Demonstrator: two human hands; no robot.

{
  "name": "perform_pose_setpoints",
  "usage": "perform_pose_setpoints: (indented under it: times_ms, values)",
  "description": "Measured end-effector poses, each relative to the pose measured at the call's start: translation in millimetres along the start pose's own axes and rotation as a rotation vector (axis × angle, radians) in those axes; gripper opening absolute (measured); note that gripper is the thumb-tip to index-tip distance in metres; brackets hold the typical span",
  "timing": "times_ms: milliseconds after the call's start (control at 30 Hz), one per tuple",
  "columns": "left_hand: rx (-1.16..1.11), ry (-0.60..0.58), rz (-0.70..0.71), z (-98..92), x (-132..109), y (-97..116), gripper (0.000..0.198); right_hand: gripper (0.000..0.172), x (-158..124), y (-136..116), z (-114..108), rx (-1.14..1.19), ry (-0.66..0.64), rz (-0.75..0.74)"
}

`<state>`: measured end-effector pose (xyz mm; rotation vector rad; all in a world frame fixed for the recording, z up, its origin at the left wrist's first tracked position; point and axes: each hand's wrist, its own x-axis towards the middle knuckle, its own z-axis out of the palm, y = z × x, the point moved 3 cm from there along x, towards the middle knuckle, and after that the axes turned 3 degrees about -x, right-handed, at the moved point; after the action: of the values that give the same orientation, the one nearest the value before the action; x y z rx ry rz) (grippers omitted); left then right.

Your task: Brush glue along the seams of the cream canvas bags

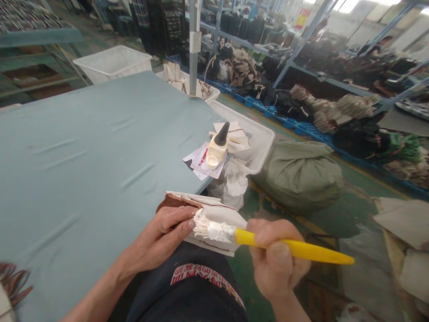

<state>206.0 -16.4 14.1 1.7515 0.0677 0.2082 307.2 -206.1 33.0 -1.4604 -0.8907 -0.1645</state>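
My right hand [279, 252] is closed round the yellow handle of a brush [295, 249]. The brush's pale bristles, caked with something white, lie over a cream and brown folded piece of material [231, 219] close to my left fingertips. With thumb and fingers, my left hand [170, 228] grips that piece at its left part, near the table's front edge. Beyond them, on the table corner, a cream bottle with a black cone-shaped cap [216, 152] stands on some papers [197, 163] with a red pen [203, 156].
A blue-green covered table [100, 147] spreads to the left. White bins [114, 62] stand behind it, and another bin [264, 143] with cream pieces adjoins its right edge. A stuffed green sack [301, 174] sits on the floor. A metal post [194, 49] rises at the far corner.
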Motion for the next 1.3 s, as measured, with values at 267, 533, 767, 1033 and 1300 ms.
perform_pose_setpoints:
  times_ms: [267, 533, 767, 1033, 1300]
  values:
    - [0.004, -0.013, 0.075, 4.9, 13, 3, 0.040, 0.026, 5, 12, -18, 0.287, 0.214, 0.212]
    - [0.033, -0.064, 0.091, 14.0, 20, 0, 0.037, 0.038, 36, 36, -9, 0.338, -0.033, 0.560]
    - [-0.084, -0.052, -0.008, 15.9, 23, 1, 0.051, 0.043, 60, 41, 7, 0.415, -0.127, 0.540]
    - [-0.331, 0.012, -0.275, 17.0, 21, -15, 0.052, 0.033, 64, 36, -19, 0.296, 0.094, 0.349]
    - [-0.548, 0.002, -0.453, 20.4, 24, -18, 0.052, 0.023, 33, 13, -32, 0.154, -0.053, 0.176]
